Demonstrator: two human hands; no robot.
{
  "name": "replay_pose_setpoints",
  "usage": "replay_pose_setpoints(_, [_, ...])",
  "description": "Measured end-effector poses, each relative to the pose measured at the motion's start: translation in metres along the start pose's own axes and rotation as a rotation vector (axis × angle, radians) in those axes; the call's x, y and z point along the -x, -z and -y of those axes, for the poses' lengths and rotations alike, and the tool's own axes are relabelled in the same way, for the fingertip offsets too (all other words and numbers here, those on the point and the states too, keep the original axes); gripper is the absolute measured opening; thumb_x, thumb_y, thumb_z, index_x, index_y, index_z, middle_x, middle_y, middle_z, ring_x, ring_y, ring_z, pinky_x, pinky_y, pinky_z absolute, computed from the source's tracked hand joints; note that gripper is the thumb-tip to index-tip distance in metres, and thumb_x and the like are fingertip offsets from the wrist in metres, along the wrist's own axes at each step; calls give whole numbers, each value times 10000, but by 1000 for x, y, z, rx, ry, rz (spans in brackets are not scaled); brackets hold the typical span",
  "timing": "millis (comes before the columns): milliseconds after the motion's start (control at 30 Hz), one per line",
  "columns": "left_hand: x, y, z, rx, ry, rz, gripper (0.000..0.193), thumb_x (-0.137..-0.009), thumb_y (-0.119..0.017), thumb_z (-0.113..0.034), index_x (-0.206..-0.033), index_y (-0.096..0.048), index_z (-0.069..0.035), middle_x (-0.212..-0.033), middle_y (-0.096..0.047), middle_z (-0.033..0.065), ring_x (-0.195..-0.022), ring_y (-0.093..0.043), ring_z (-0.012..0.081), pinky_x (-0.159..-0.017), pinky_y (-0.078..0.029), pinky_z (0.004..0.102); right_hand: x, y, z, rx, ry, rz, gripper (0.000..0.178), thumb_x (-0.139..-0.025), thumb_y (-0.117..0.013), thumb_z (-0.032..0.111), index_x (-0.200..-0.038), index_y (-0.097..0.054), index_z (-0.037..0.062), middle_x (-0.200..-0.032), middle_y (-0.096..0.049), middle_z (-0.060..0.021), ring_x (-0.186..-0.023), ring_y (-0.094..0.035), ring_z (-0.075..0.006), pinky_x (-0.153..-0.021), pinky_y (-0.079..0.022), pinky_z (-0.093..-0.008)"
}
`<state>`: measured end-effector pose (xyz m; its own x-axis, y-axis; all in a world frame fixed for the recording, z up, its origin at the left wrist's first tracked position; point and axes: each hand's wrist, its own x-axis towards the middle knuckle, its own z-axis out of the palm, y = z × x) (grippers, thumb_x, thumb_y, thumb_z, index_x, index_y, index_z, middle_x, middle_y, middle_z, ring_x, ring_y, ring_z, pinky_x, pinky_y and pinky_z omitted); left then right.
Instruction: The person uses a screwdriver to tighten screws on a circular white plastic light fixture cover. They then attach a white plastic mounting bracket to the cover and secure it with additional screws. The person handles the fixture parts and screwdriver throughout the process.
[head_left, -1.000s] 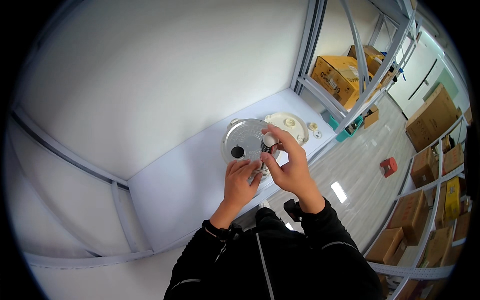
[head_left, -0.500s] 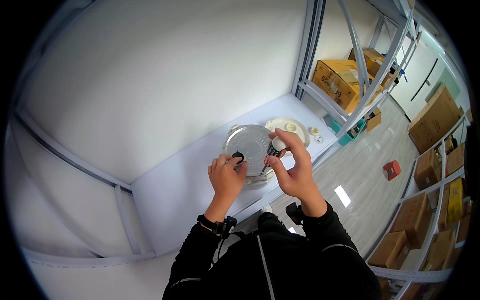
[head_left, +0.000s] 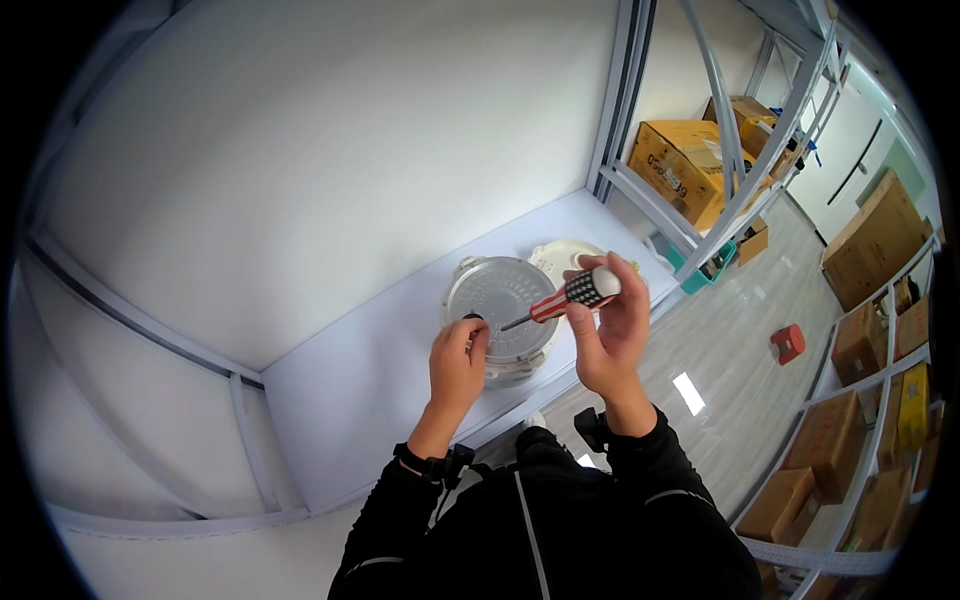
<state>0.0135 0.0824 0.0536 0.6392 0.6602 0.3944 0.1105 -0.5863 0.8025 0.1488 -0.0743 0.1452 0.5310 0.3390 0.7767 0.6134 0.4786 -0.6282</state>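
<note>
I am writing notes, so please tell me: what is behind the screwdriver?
Behind the screwdriver you see the round silver plate and, farther right, the cream disc. The tool's handle and the right hand cover part of that disc; what lies there cannot be seen.

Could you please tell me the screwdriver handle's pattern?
Screwdriver handle: red-and-white stripes, white-spotted dark band, white end; head view.

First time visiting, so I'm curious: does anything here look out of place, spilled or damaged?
No spill or damage stands out. The red object on the floor looks slightly odd, sitting apart from the shelved boxes. The screwdriver slants, but the right hand holds it.
</note>
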Motion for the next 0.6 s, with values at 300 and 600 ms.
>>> replay_pose_setpoints(300, [12, 3, -9, 228, -110, -36, 117, -996, -716, -8, -1111, -730, 9, -1007, -806, 110, -904, -753, 164, -827, -581, 299, -3, -2, -3, -88, -1, -15, 664, -989, -702, -21, -1570, -382, 0, -1427, -571, -233, -1217, -664, -298, -1001, -554, -396])
replay_pose_setpoints(600, [20, 4, 8, 300, -96, -125, 122, -948, -772, 3, -1068, -750, 9, -989, -796, 122, -888, -761, 187, -823, -583, 297, -1, -9, -3, -102, -17, 25, 666, -1008, -681, -7, -1588, -353, -1, -1438, -561, -237, -1214, -664, -290, -998, -556, -389])
